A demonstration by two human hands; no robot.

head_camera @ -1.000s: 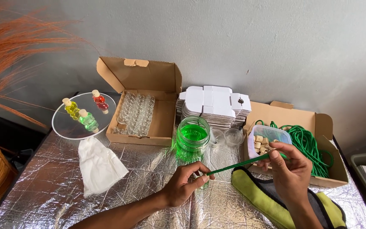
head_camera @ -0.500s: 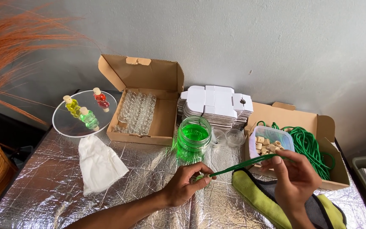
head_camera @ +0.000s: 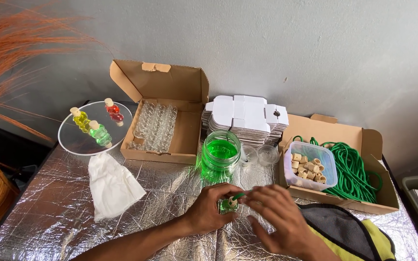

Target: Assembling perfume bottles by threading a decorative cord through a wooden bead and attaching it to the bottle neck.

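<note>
The left hand (head_camera: 209, 212) clamps a small green-filled glass bottle (head_camera: 228, 205) upright on the crinkled silver foil table cover (head_camera: 160, 193), steadying it while the right hand (head_camera: 279, 220) pinches a green cord (head_camera: 239, 196) at its corked mouth

An open brown cardboard box (head_camera: 170, 125) stands at about eleven o'clock on the bench, its lid flap raised toward the wall, with rows of small clear glass bottles (head_camera: 156, 126) lying inside on its left half. Just to its right, near twelve o'clock, sits a stack of flat white folded cartons (head_camera: 246, 116), unassembled, with scalloped tab edges. At about two o'clock a second, wider brown cardboard box (head_camera: 364, 140) lies open, flaps spread; it holds a coil of green cord (head_camera: 351, 169) and a clear rectangular plastic tub (head_camera: 310, 166) of small tan corks. No labels, signs or screens can be made out.
</note>
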